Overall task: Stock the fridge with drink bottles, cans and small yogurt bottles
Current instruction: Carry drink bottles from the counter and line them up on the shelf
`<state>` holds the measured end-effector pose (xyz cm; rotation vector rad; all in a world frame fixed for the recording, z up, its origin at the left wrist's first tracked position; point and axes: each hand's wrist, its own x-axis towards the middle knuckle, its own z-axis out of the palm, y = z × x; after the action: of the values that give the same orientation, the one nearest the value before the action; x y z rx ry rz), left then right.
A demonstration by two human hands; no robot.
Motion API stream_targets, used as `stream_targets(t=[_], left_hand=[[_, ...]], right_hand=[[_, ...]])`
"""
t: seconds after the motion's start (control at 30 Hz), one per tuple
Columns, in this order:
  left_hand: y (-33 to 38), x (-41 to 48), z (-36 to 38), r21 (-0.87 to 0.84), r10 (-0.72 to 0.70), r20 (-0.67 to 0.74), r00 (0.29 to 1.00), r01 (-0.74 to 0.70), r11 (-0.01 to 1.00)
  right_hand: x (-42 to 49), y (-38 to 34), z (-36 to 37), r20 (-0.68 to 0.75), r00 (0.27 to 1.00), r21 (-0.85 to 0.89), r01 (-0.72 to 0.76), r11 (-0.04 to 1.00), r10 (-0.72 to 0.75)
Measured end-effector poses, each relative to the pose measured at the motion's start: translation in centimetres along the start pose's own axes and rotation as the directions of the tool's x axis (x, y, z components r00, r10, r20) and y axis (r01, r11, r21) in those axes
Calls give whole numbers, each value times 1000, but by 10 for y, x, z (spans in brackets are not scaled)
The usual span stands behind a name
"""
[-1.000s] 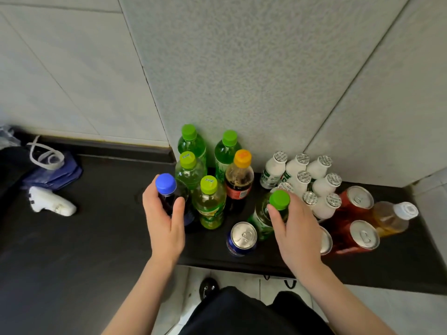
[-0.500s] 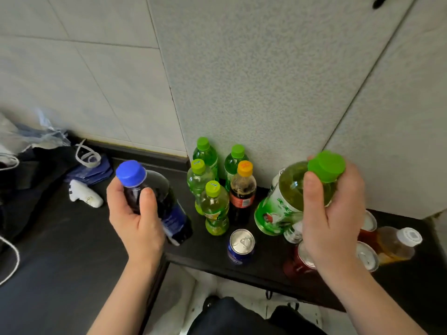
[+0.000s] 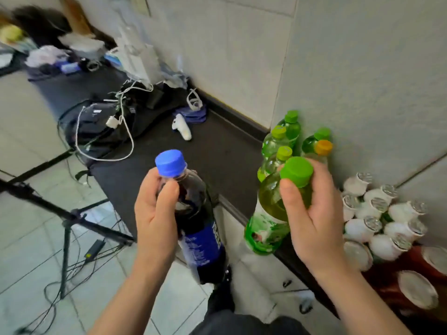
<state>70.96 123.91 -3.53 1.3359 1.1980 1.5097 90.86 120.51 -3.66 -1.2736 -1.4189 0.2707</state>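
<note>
left hand point(image 3: 154, 213) grips dark cola bottle point(image 3: 198, 238) at the neck, thumb and fingers curled just under the blue cap. bottle is tilted, in the air, over the floor. right hand point(image 3: 312, 221) is wrapped round green-capped tea bottle point(image 3: 268, 226), held at the edge of black counter point(image 3: 217, 146). 5 capped bottles point(image 3: 278, 146) stand by the wall. small yogurt bottles point(image 3: 377, 221) are clustered on the right, with red cans point(image 3: 416, 286) beside them. cans are blurred, count unclear.

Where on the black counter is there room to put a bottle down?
The bare stretch of black counter between the white gadget and the standing green bottles. Crowded: the tangled cables at the far end, the yogurt bottles and red cans at the near right.
</note>
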Motion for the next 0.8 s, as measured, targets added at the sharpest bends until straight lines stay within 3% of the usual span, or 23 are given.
stream_targets(t=[0.2,0.4,0.63,0.8], left_hand=[[-38,-91,-65,116,-190,-166,968,210,971],[-60,-165,-136,65,-389,-449,804,464,884],[-42,-254,-246,16,-350,-685,639,493,870],[-17,-345,-352,-60,-293,-839,459,457,887]], right_hand=[[-78,0,57,369,911,85,-229,970,183],[-148,-24,104,652,732,74,-324,943,200],[-221,-105,179,804,591,144,-286,947,57],[-301,-195,244,874,474,236,-217,947,-109]])
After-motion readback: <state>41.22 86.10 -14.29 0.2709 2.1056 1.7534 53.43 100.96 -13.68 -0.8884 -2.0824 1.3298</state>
